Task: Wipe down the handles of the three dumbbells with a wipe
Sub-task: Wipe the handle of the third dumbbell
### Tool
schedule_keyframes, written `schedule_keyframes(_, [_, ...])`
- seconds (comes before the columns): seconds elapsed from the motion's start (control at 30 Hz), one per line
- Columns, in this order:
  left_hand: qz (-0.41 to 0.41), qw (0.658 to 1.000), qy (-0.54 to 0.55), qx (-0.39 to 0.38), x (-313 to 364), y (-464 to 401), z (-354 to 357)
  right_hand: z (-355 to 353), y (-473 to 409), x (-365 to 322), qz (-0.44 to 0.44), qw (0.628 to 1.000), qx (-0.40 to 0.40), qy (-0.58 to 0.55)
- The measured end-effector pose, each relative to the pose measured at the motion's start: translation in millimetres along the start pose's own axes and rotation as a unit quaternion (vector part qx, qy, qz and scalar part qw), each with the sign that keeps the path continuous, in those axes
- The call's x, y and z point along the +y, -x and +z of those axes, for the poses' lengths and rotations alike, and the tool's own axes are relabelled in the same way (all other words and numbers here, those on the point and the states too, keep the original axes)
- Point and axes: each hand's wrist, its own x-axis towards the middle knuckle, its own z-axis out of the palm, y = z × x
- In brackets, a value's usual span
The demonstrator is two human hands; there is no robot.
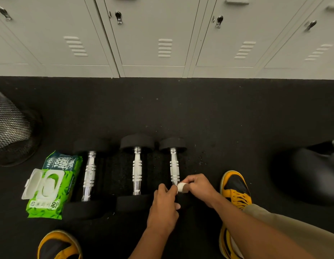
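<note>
Two bare forearms reach in from the near edge, between yellow-and-black shoes point(235, 186) on a dark rubber floor point(218, 118). Right hand point(198, 186) has its fingers curled round a small bunched white wipe point(180, 186), held at the near end of the right dumbbell's handle point(174, 168). Left hand point(163, 204) sits just beside it, fingertips at the wipe; whether they pinch it or only touch it cannot be told.

Three dumbbells lie side by side, chrome handles running near to far, black heads at each end: the left dumbbell point(89, 172), the middle dumbbell point(137, 168) and the right one under the hands. Left of them lies a green wipe pack point(50, 186) with its lid flipped open. A mesh bin point(11, 128) stands at far left, and grey lockers point(153, 34) line the far wall.

Likely risks: the wipe is balled up small, so it may skim only part of the grooved grip and miss the underside. Pushing along the bar could roll the dumbbell toward the middle one. Left open, the pack's remaining wipes may dry out.
</note>
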Motion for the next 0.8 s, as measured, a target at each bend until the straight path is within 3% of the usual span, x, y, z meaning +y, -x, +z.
schedule_keyframes(0.2, [-0.01, 1.0, 0.001, -0.001, -1.1, 0.2, 0.0, 3.8, -3.7, 7.8, 0.046, 0.989, 0.044, -0.134])
schedule_keyframes(0.53, [-0.012, 1.0, 0.001, -0.008, 0.8, -0.7, -1.6, 4.8, -13.4, 0.3, 0.058, 0.997, -0.05, 0.019])
schedule_keyframes(0.8, [-0.014, 1.0, 0.004, -0.01, 0.3, -0.5, -0.9, 13.5, -29.1, 6.2, 0.103, 0.985, -0.005, -0.141])
